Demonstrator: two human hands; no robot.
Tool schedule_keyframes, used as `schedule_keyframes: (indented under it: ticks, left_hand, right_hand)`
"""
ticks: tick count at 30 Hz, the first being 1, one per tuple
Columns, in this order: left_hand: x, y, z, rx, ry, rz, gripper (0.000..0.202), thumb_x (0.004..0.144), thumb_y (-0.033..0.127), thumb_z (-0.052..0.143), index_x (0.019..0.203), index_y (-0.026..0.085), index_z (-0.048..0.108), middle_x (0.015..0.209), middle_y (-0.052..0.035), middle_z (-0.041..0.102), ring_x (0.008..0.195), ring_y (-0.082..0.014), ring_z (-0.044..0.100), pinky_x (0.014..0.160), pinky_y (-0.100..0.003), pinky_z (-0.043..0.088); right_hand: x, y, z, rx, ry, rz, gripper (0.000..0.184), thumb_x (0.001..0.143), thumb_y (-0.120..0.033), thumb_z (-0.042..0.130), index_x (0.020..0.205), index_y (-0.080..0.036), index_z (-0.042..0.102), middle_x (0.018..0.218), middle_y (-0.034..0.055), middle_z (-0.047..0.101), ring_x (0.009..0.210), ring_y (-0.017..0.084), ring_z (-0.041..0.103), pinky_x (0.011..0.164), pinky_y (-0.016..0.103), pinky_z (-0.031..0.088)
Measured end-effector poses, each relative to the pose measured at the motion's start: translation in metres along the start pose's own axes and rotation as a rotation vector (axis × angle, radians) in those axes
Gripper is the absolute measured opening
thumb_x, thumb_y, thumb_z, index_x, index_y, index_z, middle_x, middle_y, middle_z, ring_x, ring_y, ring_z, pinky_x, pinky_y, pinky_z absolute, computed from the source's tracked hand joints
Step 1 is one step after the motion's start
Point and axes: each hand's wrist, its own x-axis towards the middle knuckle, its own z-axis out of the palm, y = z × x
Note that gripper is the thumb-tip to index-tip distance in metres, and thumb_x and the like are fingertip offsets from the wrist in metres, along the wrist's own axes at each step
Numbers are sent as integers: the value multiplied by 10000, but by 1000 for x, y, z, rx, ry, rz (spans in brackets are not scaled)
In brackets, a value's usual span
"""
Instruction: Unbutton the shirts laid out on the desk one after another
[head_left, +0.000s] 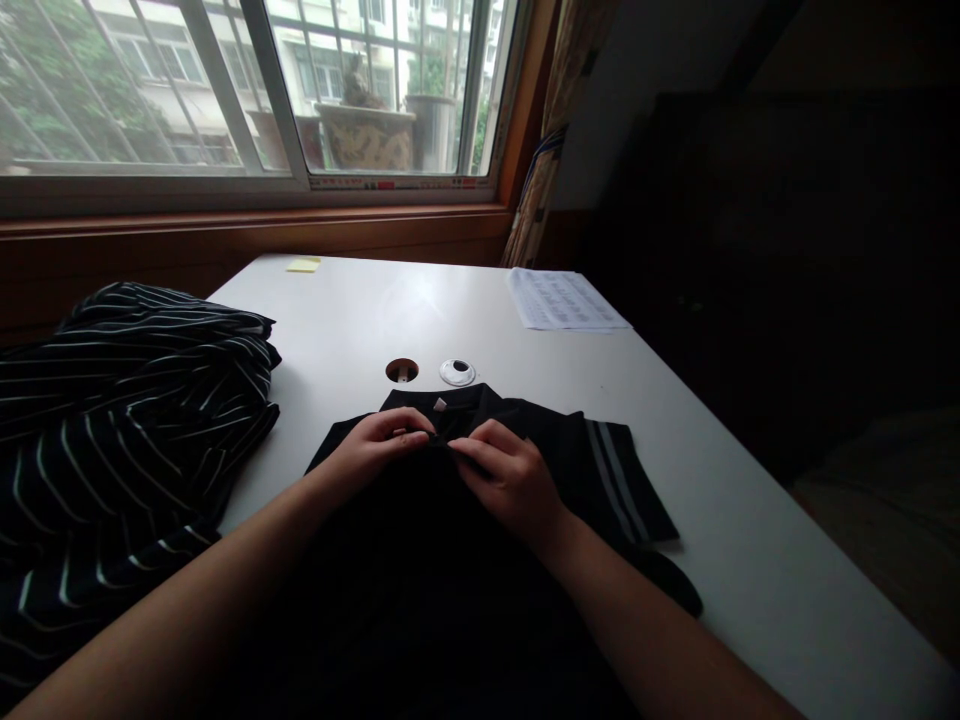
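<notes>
A black shirt (555, 440) with a collar, a small white neck label and two grey stripes on its right-hand sleeve lies spread on the white table (360, 310). My left hand (390, 436) pinches the cloth at the front of the neck opening, thumb against fingers. Close beside it, my right hand (510, 475) is closed on the same part of the shirt, fingertips almost meeting the left ones. Whether a button sits between the fingers is too dark to tell. The lower part of the shirt merges into darkness between my forearms.
A heap of dark striped cloth (142, 400) covers the table's left side. Beyond the collar are a round cable hole (402, 370) and its white cover (457, 372). Printed sheets (566, 299) lie at the far right, a yellow sticky note (304, 265) at the far left, below the window.
</notes>
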Motion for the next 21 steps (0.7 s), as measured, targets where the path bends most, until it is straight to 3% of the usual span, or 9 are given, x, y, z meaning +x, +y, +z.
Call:
schedule_keyframes:
  ticks: [12, 21]
  left_hand:
    - [0, 0, 5, 81, 113, 69, 165, 893, 313, 634, 924, 156, 675, 929, -51, 643, 918, -218, 577, 826, -304, 419]
    - [-1, 4, 7, 76, 103, 46, 161, 884, 309, 635, 911, 155, 677, 921, -47, 646, 926, -225, 578, 838, -303, 417]
  right_hand:
    - [-1, -9, 0, -58, -41, -33, 133, 932, -191, 562, 1019, -191, 663, 871, 27, 644, 750, 147, 621, 653, 289, 427]
    - [-2, -10, 1, -121, -75, -85, 113, 956, -228, 527, 967, -193, 635, 818, 26, 630, 738, 159, 602, 658, 293, 407]
